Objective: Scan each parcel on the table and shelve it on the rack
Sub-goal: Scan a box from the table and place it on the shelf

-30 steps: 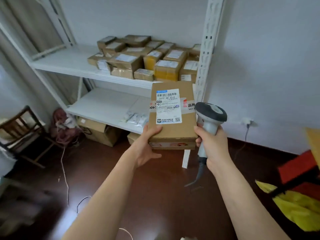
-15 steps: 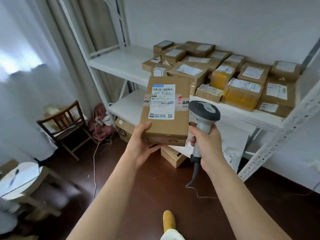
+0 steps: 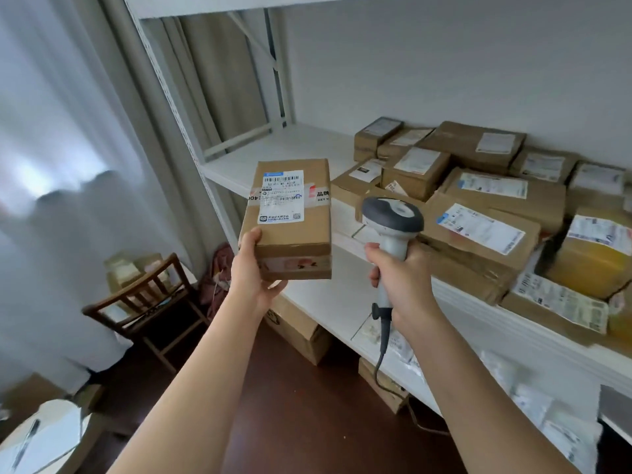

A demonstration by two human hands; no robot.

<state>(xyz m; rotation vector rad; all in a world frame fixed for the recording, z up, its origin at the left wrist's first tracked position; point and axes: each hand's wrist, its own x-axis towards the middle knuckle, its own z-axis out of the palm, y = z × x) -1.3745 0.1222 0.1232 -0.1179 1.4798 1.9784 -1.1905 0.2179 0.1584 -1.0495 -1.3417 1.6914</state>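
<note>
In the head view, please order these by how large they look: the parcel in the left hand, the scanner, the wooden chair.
1. Wooden chair, though it is farther away.
2. Parcel.
3. Scanner, cable aside.

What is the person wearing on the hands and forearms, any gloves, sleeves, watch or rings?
Nothing shows on either. The left hand and right hand are bare, with no gloves and no rings on the fingers in view. Both forearms are uncovered from the wrist down to the bottom edge of the picture: no sleeves, watch or wristband.
</note>
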